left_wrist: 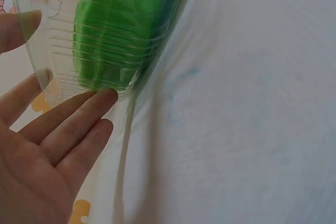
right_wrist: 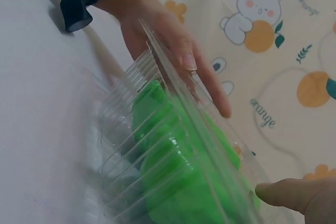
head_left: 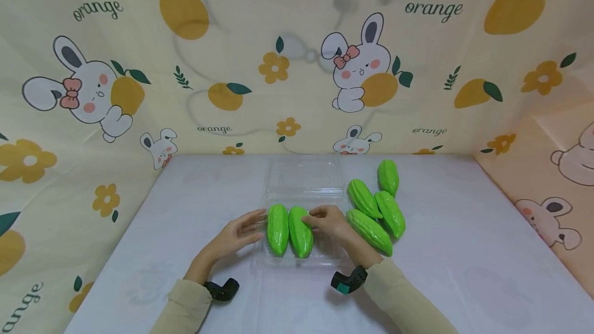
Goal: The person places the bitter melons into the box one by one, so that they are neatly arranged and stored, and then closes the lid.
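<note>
Two glossy, bright green ridged gourds lie side by side in a clear plastic clamshell box (head_left: 331, 261), seen in the head view. My right hand (head_left: 329, 222) reaches over the box from the right and holds the right-hand gourd (head_left: 301, 238) near its upper end, the thumb on its skin. By the left-hand gourd (head_left: 278, 231), my left hand (head_left: 236, 232) is at the box's left side with relaxed, spread fingers. In the left wrist view, fingertips (left_wrist: 107, 97) of that hand lie right at the ribbed box wall (left_wrist: 63, 51).
Several more green gourds (head_left: 390, 213) lie in a group just right of the box. The transparent lid (head_left: 303, 175) lies folded back behind it. A white cloth (head_left: 199, 189) covers the table, and a printed curtain (head_left: 260, 24) hangs along the back and sides.
</note>
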